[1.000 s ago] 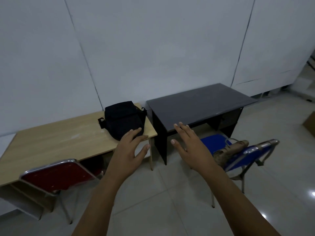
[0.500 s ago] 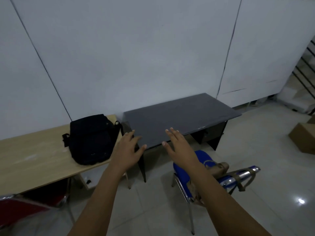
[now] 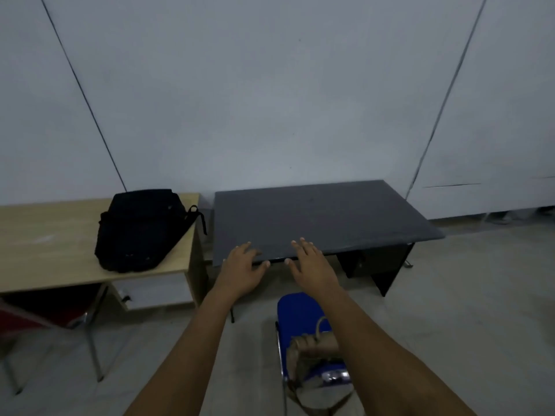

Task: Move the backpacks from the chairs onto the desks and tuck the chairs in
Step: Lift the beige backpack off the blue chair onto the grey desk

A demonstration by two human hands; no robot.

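Note:
A black backpack point(image 3: 139, 229) lies on the right end of the light wooden desk point(image 3: 45, 250). To its right stands a dark grey desk point(image 3: 330, 214) with a bare top. A blue folding chair point(image 3: 300, 319) stands in front of the grey desk, below my forearms, and a tan bag point(image 3: 312, 355) hangs over its backrest. My left hand point(image 3: 243, 268) and my right hand point(image 3: 312, 264) are held out, palms down and fingers spread, over the grey desk's near edge. Neither hand holds anything.
A red folding chair point(image 3: 45, 316) stands at the lower left, partly under the wooden desk. A white drawer unit point(image 3: 156, 289) sits under that desk's right end. White wall panels run behind both desks. Pale tiled floor point(image 3: 465, 310) stretches to the right.
The view has swung right and closer, so the grey desk is now centred and the blue chair lies straight below. Both hands stayed open and outstretched, now above the grey desk's front edge.

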